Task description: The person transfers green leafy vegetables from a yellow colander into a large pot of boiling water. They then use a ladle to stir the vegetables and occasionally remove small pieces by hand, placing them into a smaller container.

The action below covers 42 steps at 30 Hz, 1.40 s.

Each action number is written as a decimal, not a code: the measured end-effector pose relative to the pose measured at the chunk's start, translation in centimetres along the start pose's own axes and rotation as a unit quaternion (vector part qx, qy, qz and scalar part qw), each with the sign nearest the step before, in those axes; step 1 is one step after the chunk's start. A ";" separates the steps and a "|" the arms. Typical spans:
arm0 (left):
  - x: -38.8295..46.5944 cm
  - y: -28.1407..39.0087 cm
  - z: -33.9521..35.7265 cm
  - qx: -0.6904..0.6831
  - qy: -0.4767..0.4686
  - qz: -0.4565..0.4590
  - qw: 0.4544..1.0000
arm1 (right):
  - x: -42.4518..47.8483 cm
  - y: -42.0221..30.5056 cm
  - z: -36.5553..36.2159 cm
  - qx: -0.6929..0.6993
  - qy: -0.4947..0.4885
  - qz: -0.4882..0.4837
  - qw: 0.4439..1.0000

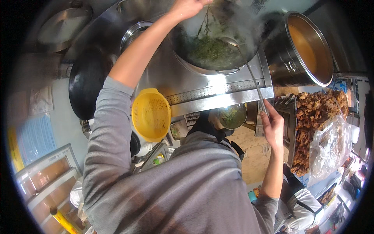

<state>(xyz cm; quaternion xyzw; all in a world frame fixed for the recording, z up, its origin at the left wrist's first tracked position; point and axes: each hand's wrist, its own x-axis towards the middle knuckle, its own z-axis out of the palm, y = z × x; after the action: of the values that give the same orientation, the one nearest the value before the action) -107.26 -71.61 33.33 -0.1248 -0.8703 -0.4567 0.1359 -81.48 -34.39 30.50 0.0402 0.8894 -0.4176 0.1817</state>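
Steam rises from a large round pan (216, 63) of leafy greens (211, 52) on the metal cooktop. My right hand (273, 124) grips the end of a long-handled metal ladle (251, 71), whose bowl rests over the pan among the greens. Reaching across to the pan's upper side, my left hand (188, 8) is partly cut off by the frame's top edge. Thin dark branching stalks (207, 23) hang just below its fingertips; steam and the frame edge hide whether the fingers pinch them.
A tall steel pot (325, 70) of orange-brown liquid stands right of the pan. A yellow plastic colander (151, 115) sits near my left forearm, beside a black wok (84, 84). Brown food pieces (309, 117) are piled at right under plastic. Another person (304, 207) is at lower right.
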 end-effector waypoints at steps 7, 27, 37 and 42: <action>1.1 1.6 -1.5 0.009 0.015 0.046 0.999 | -2.3 -3.6 -0.5 -0.046 0.031 -0.124 0.991; 4.9 -5.2 2.5 0.128 -0.065 0.089 0.986 | -3.6 -4.6 -0.4 -0.037 0.027 -0.059 0.997; -8.6 -15.1 2.9 0.318 -0.216 -0.104 0.917 | -2.9 -4.5 0.8 0.006 0.055 -0.034 0.998; -9.2 -15.0 5.8 0.299 -0.212 -0.354 0.860 | -2.8 -4.4 0.8 0.016 0.067 -0.030 0.997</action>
<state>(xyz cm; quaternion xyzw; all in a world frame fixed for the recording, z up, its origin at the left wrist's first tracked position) -104.55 -75.92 15.58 0.1447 -0.9584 -0.1541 -0.1918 -79.59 -37.65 34.21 0.0444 0.8934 -0.4338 0.1079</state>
